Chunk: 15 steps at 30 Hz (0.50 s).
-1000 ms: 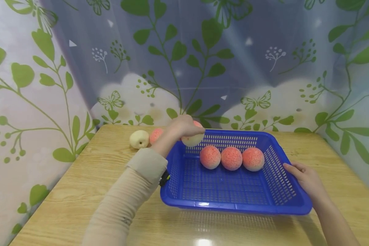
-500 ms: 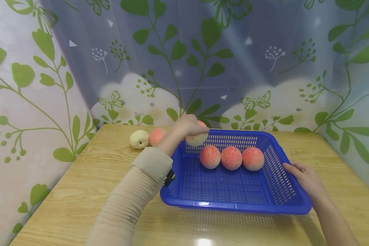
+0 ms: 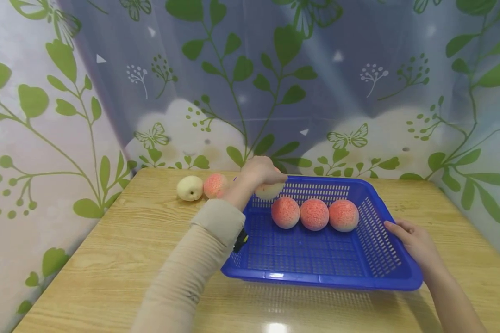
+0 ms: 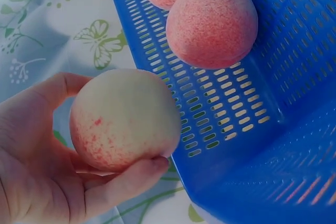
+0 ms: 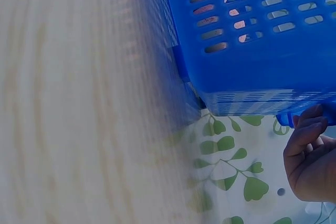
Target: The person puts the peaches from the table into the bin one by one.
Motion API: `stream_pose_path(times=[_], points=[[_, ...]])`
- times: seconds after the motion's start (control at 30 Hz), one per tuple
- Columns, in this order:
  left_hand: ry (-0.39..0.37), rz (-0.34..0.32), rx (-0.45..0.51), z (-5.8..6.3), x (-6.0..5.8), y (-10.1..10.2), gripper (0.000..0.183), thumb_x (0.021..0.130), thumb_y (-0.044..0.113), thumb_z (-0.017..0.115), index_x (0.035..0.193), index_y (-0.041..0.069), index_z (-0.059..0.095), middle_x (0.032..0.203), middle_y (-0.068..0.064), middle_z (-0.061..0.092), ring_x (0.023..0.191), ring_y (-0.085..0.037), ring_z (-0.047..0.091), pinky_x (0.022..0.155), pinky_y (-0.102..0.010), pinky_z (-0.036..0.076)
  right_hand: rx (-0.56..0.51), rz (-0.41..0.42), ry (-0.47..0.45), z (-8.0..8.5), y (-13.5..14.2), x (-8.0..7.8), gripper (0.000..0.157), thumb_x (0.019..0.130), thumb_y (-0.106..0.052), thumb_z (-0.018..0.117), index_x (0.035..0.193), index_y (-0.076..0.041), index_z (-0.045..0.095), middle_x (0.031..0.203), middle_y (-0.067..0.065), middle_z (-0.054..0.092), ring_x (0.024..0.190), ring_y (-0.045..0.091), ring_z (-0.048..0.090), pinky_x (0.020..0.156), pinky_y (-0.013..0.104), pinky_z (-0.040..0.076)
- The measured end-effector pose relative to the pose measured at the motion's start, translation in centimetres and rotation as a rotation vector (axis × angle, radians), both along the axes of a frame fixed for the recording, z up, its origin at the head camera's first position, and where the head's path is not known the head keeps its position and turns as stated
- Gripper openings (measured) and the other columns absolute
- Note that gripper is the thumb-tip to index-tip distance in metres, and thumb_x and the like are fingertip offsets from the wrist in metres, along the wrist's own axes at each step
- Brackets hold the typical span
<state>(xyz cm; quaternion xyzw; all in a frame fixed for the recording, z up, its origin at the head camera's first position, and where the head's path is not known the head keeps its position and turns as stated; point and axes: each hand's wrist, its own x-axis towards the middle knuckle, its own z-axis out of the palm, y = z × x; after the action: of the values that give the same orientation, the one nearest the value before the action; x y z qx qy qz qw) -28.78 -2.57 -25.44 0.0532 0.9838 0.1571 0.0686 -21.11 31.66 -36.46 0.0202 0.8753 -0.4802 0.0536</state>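
My left hand [image 3: 256, 172] holds a peach [image 4: 126, 119], pale with red speckles, over the back left corner of a blue plastic basket [image 3: 321, 279]. In the left wrist view the thumb and fingers curl round its sides. Inside the basket sit three pink peaches in a row: a left one [image 3: 285, 212], a middle one [image 3: 314, 214] and a right one [image 3: 343, 215]. My right hand [image 3: 418, 247] grips the basket's right rim, thumb on top. From below, the right wrist view has its curled fingers [image 5: 304, 135] at the rim.
Left of the basket, on the wooden table [image 3: 121, 249], lie a pale yellow round fruit [image 3: 190, 188] and another pink peach [image 3: 215, 185], partly behind my left arm. A curtain with leaf prints [image 3: 241, 106] hangs right behind the table.
My left hand has moved a little to the right with the peach, over the basket's corner. The peach left on the table shows more. The right hand and basket stay put.
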Motion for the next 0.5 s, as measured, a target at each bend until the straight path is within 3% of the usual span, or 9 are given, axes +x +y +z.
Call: stream_pose_path(times=[0.2, 0.5], points=[[-0.054, 0.045, -0.131, -0.4, 0.2, 1.1, 0.062, 0.082, 0.054, 0.058, 0.124, 0.009, 0.057, 0.129, -0.009, 0.052, 0.113, -0.025, 0.051, 0.091, -0.037, 0.042, 0.034, -0.005, 0.002, 0.2, 0.1, 0.0, 0.072, 0.094, -0.048, 0.045, 0.133, 0.011, 0.037, 0.098, 0.004, 0.063, 0.078, 0.002, 0.055, 0.067, 0.021, 0.046], [-0.069, 0.142, -0.118, -0.6, 0.2, 2.2, 0.067, 0.081, 0.052, 0.06, 0.132, 0.008, 0.051, 0.134, -0.01, 0.047, 0.118, -0.026, 0.047, 0.096, -0.042, 0.038, 0.026, -0.01, -0.005, 0.2, -0.1, 0.1, 0.072, 0.094, -0.048, 0.045, 0.134, 0.011, 0.037, 0.097, 0.002, 0.063, 0.077, 0.001, 0.055, 0.067, 0.021, 0.046]])
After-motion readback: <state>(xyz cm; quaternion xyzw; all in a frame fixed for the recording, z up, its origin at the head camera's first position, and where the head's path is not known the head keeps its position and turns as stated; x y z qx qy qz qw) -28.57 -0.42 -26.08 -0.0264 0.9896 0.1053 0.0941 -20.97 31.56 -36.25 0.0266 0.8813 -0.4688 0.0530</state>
